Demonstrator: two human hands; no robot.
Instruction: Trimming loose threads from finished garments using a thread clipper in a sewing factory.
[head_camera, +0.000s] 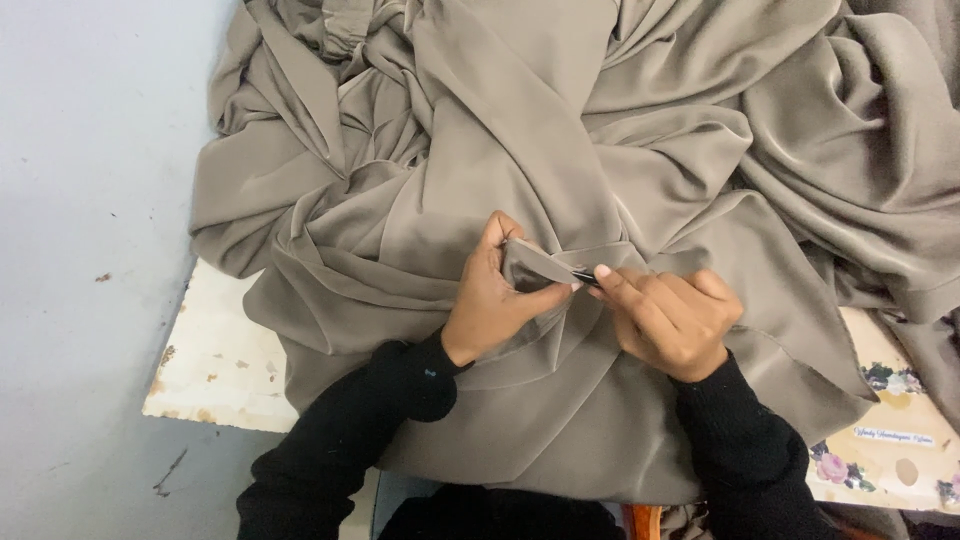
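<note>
A worn white board (215, 370) lies on a pale, perhaps concrete, floor (80, 200).

A single head-worn camera looks steeply down from close above. The left hand (495, 300) and right hand (670, 320) sit just below centre, over grey fabric (560, 130).

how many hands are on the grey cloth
2: the left hand pinches a folded edge of the grey cloth; the right hand beside it grips a small dark tool. No others show.
</note>
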